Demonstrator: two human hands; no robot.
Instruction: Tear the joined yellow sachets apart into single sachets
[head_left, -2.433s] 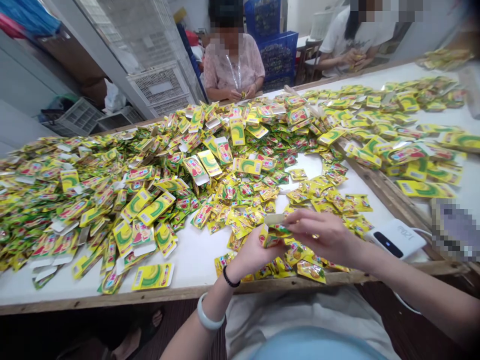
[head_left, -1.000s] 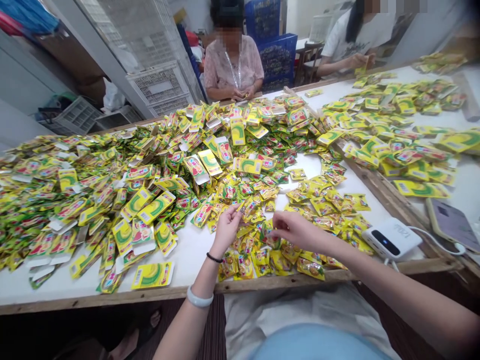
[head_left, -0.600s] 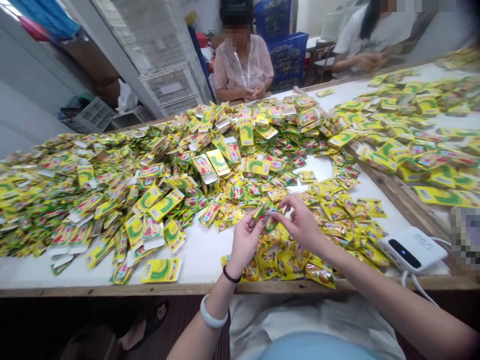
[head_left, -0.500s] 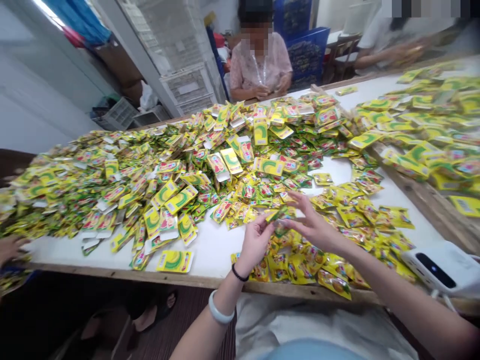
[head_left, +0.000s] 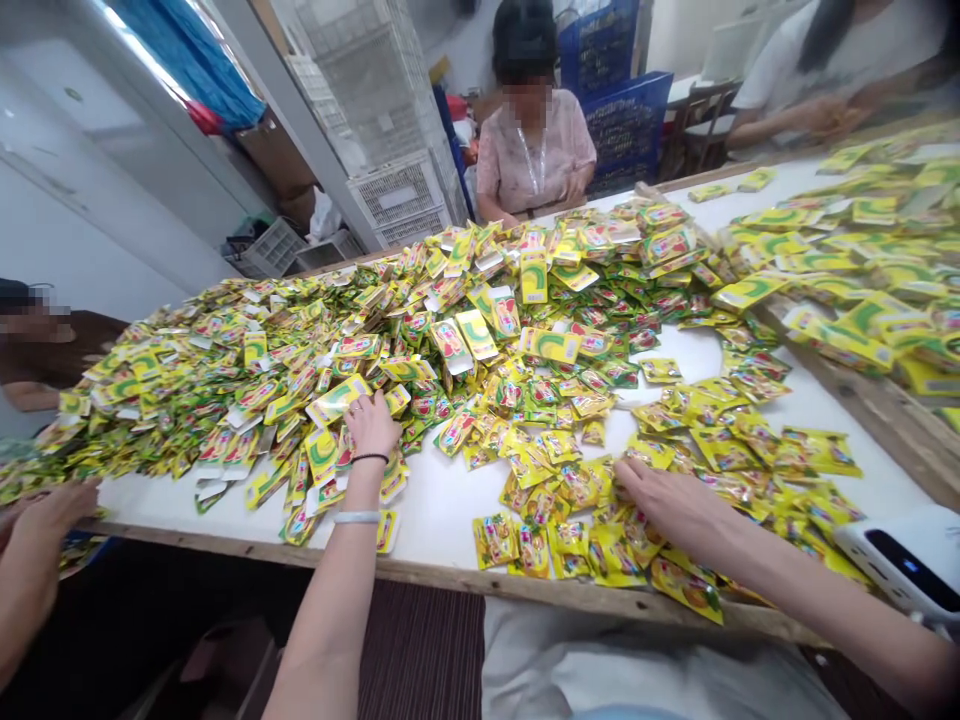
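Observation:
My left hand (head_left: 373, 425), with a dark beaded band and a pale bangle on the wrist, is closed on a small yellow card box (head_left: 337, 400) at the near edge of the heap. Its thumb is hidden. On the right, my right hand (head_left: 664, 498) reaches down among shiny yellow sachets (head_left: 615, 552). Those fingers are bent and close together at the sachets, and what they pinch, if anything, is hidden. Between the hands lie green and yellow sachets (head_left: 534, 392) and a strip of bare white tabletop (head_left: 442, 505).
A big heap of boxes and sachets (head_left: 202, 390) covers the left and back. A wooden divider (head_left: 862, 400) separates more boxes (head_left: 840, 320). A white device (head_left: 904, 560) stands near the right edge. Co-workers sit across and at the right; another person's hand (head_left: 56, 510) is at far left.
My hands were together over the sachets, around a small packet. My left hand has moved left to the boxes, and my right hand has lowered to the sachets. The packet is out of sight.

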